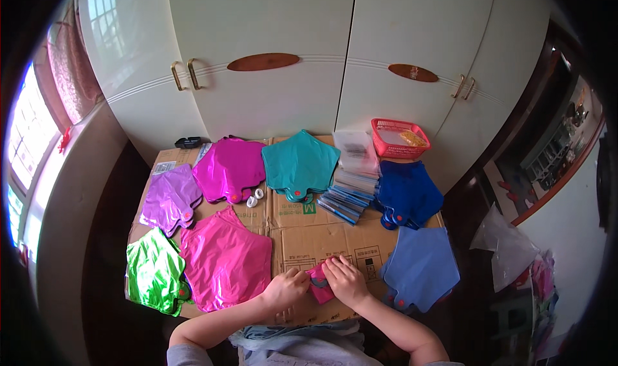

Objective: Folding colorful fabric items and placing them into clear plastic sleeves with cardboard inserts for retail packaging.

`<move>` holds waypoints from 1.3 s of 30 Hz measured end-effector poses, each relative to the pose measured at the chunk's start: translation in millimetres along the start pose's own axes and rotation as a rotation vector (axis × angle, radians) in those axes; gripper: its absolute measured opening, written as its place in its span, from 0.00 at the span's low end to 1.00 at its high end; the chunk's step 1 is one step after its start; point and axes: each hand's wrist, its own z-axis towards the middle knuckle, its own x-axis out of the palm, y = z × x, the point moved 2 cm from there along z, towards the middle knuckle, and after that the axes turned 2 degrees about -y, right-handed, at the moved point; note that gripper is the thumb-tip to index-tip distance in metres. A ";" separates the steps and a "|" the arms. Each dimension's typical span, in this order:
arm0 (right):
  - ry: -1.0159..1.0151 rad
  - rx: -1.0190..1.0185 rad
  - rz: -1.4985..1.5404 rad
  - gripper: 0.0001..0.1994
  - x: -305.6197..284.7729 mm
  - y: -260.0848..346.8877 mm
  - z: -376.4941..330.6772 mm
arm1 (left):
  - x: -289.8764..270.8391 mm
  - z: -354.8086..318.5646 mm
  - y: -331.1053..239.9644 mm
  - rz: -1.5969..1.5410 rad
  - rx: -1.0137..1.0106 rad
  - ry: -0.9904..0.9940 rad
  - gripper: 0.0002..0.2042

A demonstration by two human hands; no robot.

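Observation:
On the cardboard in front of me lies a small folded pink foil balloon (321,291), with a grey patch on its upper part. My left hand (287,291) is closed, its fingertips pinching at the balloon's left edge. From the other side my right hand (346,280) presses down on it, fingers stretched out and lying along its top right. Left of my left forearm spreads a stack of flat, shiny pink foil balloons (226,260). A stack of light blue ones (421,266) sits beyond my right hand.
Around the cardboard (309,234) lie green (154,269), lilac (170,197), magenta (228,168), teal (300,165) and dark blue (410,192) foil stacks. Flat packets (349,197), white rolls (255,197) and a red basket (399,148) stand near white cabinets (257,18).

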 end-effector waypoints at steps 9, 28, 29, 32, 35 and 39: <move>0.121 0.059 0.142 0.15 -7.1 -2.5 -0.9 | -3.0 -6.3 -2.4 0.026 0.023 -0.011 0.13; 0.253 0.102 0.162 0.24 -29.3 24.5 -29.8 | 9.0 164.3 84.2 0.111 0.154 -0.198 0.05; 0.268 0.099 0.168 0.25 -33.2 27.7 -31.3 | 12.5 169.5 86.0 0.142 0.166 -0.167 0.05; 0.320 0.088 0.187 0.32 -35.7 31.3 -39.8 | 18.9 184.1 86.7 0.173 0.191 -0.140 0.03; 0.385 0.053 0.201 0.40 -42.5 35.9 -41.4 | 17.9 185.7 88.0 0.188 0.186 -0.107 0.02; 0.492 0.001 0.122 0.46 -53.4 36.2 -39.3 | -9.4 185.9 84.5 0.135 0.152 -0.209 0.03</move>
